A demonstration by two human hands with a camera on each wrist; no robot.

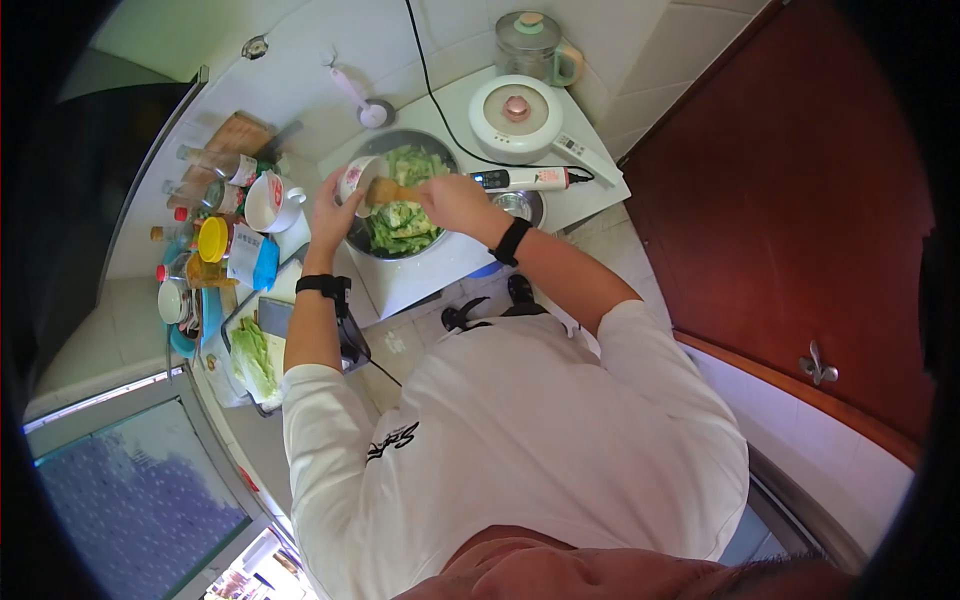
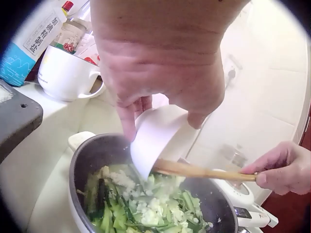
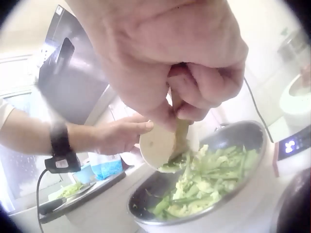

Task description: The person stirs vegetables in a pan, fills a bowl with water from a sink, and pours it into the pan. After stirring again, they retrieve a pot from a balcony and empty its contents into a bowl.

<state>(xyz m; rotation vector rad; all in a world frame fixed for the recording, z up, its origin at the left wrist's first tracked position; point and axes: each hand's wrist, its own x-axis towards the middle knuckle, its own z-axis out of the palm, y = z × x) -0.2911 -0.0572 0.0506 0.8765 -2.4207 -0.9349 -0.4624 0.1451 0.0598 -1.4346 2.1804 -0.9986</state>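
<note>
My left hand (image 1: 328, 222) grips a small white bowl (image 2: 151, 138) by its sides, tipped over the pan (image 2: 77, 167). A flowered pattern shows on the bowl in the head view. In my right hand (image 1: 462, 208) is the handle of a wooden spatula (image 2: 206, 173), the fingers curled round it. Its blade reaches the mouth of the bowl, with green bits at the lip in the right wrist view. Below, the pan holds chopped green vegetables (image 3: 209, 179) with pale, crumbly pieces (image 2: 153, 208) among them.
Beside the pan lie a white lidded pot (image 1: 517, 118) and a white device with a lit display (image 1: 525, 179). A glass jug (image 1: 530, 50) stands behind. To the left are a white mug (image 1: 270, 205), several bottles, a blue-and-white salt bag (image 1: 255, 262) and leafy greens (image 1: 253, 357).
</note>
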